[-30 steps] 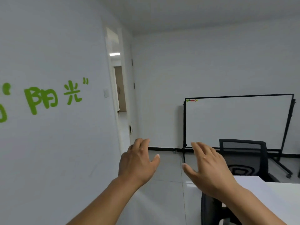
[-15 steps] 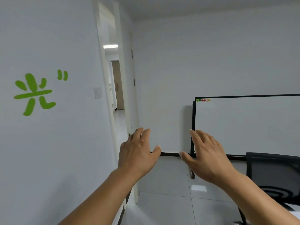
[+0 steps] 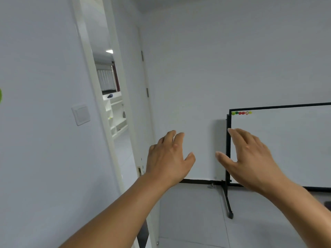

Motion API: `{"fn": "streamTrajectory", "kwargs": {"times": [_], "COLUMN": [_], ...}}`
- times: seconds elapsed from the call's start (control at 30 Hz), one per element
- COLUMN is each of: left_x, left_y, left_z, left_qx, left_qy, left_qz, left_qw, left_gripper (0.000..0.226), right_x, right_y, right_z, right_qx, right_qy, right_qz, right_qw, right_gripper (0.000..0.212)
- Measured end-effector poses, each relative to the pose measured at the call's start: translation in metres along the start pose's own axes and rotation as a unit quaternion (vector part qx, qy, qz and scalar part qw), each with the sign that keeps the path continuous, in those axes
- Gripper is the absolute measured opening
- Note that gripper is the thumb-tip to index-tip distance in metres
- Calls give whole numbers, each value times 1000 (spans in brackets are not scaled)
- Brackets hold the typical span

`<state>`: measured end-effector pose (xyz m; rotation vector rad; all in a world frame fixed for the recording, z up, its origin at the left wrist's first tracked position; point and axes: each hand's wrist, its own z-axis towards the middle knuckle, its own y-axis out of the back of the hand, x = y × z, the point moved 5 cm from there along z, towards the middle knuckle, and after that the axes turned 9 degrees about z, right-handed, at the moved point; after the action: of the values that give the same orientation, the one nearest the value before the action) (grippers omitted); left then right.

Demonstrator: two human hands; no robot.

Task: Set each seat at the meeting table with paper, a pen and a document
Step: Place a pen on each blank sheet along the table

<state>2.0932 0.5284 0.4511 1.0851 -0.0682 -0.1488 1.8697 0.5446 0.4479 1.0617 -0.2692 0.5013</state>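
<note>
My left hand [image 3: 169, 158] and my right hand [image 3: 250, 158] are both raised in front of me, palms down, fingers relaxed and spread, holding nothing. They hover side by side in the air, apart from each other, facing the white wall by the doorway. No paper, pen or document shows in the head view, and the meeting table is out of frame.
An open doorway [image 3: 111, 108] stands at the left with white shelves [image 3: 116, 119] in the room beyond. A light switch [image 3: 81, 114] sits on the left wall. A whiteboard [image 3: 286, 144] on a black stand [image 3: 227, 194] fills the right. The floor is grey tile.
The view has swung left and moved closer to the doorway. The black chair and table corner have left the frame. Both hands stay raised and empty.
</note>
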Motion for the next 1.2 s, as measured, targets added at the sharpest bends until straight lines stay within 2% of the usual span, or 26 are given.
{"fn": "streamTrajectory", "kwargs": {"times": [0.23, 0.43, 0.83, 1.0, 1.2], "left_x": [-5, -30, -173, -262, -384], "left_y": [-47, -90, -240, -288, -333], "left_z": [124, 225, 455, 548, 607], "left_qx": [8, 13, 23, 34, 65], "left_qy": [50, 43, -124, -214, -317], "left_qz": [24, 27, -80, -138, -177], "left_qw": [998, 999, 989, 966, 930], "left_gripper": [74, 75, 75, 70, 75], "right_x": [-57, -116, -309, -397, -491], "right_y": [-42, -51, -58, -34, 23], "right_z": [144, 231, 379, 418, 417], "right_qx": [21, 7, -56, -79, -116], "right_qy": [37, 41, -89, -200, -298], "right_qz": [40, 34, -84, -142, -198], "right_qw": [998, 999, 991, 966, 926], "right_gripper": [87, 85, 86, 87, 87]}}
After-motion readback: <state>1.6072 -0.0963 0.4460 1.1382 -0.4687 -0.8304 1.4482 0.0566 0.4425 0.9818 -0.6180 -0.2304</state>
